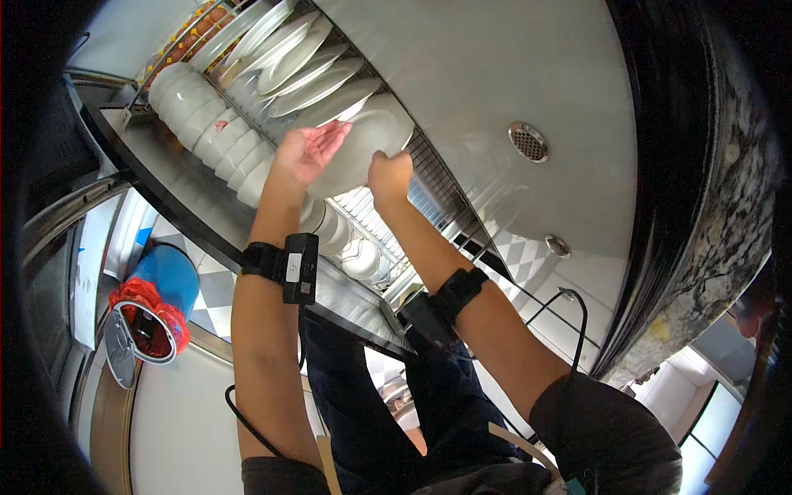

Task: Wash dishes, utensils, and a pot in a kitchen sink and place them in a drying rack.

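My right hand [391, 176] grips the edge of a white plate [365, 145] at the front of a row of upright plates in a pull-out wire dish rack. Beside the same plate, my left hand [315, 148] is spread with its palm turned up; whether its fingers touch the plate I cannot tell. Several white plates [315, 79] stand on edge behind it, leaning in the rack. A long row of nested white bowls [213, 133] lies on its side left of my left hand, and more bowls [328, 229] continue below it.
The drawer's dark front edge [179, 207] runs diagonally below the bowls. Eggs in trays [201, 28] sit at the upper left. A blue bin [167, 278] with a red liner stands on the floor at left. A pale, vented cabinet surface [526, 74] borders the rack at right.
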`<state>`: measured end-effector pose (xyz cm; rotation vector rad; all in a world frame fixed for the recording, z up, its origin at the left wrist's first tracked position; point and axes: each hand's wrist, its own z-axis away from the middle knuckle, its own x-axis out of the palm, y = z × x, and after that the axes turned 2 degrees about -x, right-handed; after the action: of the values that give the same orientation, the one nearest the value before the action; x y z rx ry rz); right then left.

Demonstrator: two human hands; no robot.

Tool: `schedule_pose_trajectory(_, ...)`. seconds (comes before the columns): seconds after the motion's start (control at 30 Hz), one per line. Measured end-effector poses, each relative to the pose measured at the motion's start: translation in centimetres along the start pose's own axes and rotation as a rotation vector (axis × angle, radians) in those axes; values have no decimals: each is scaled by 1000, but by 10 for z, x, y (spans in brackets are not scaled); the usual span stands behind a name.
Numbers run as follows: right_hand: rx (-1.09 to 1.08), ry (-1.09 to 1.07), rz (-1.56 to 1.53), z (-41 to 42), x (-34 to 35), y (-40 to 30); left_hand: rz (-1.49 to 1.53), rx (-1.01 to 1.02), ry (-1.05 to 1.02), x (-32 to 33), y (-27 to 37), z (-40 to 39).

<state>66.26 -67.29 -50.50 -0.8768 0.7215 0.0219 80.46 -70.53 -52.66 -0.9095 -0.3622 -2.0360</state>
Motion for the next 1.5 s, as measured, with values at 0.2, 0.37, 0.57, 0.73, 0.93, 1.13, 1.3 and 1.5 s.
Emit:
schedule_pose_trajectory(0.2,113,-197,-5,-6,5,-38,-39,-6,-51,-12,-1,9)
schedule_pose_trajectory(0.37,168,-334,-73,-49,-10,-37,-147,-7,-20,3,-16,4)
schedule_pose_trajectory(0.57,268,-429,-156,-24,-16,-48,-37,4,-37,-18,-17,13)
schedule_pose_trajectory(0.73,168,-319,-381,-1,-33,-27,-77,62,26,-7,-34,34)
schedule_pose_trajectory(0.93,176,-599,-22,81,-103,45,-185,149,47,8,-73,100)
schedule_pose_trajectory(1.13,-94,-988,624,158,-201,66,-482,117,283,25,-129,177)
schedule_pose_trajectory(1.3,-255,-1015,568,186,-258,53,-723,214,197,65,-175,218)
schedule_pose_trajectory(1.5,-368,-896,293,211,-374,37,-916,111,-92,158,-271,254)
